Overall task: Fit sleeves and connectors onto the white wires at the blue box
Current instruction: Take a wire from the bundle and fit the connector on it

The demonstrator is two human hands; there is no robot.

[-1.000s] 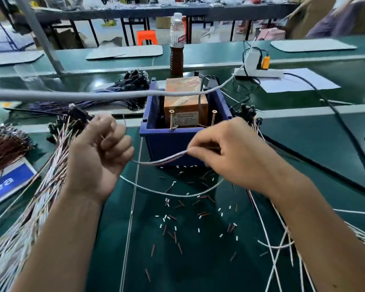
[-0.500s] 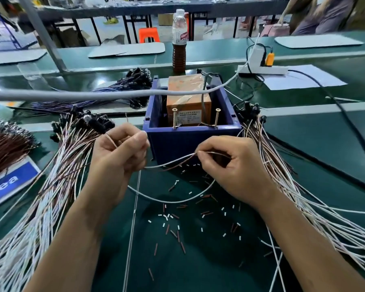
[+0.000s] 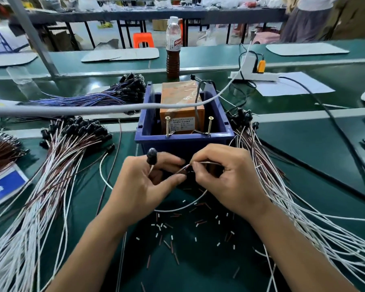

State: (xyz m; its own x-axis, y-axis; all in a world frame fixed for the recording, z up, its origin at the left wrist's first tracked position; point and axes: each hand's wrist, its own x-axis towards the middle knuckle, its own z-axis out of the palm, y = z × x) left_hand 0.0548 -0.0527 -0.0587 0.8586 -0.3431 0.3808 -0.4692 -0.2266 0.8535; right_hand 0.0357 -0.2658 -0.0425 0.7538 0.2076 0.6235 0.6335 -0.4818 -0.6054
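Head view: both hands meet just in front of the blue box [image 3: 183, 142] on the green bench [image 3: 303, 165]. Left hand [image 3: 143, 182] grips a white wire [image 3: 105, 180] with a black connector [image 3: 151, 155] sticking up above its fingers. Right hand [image 3: 226, 178] pinches the wire ends at its fingertips. Cut sleeve pieces [image 3: 177, 228] scattered on the bench near the wrists. White wire bundles [image 3: 40, 207] fan out on both sides.

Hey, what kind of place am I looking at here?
Most likely a factory assembly bench for wire harnesses. Big bundles of white wires cover a long green bench, cut sleeve bits litter it, and both hands work a wire at a blue box.
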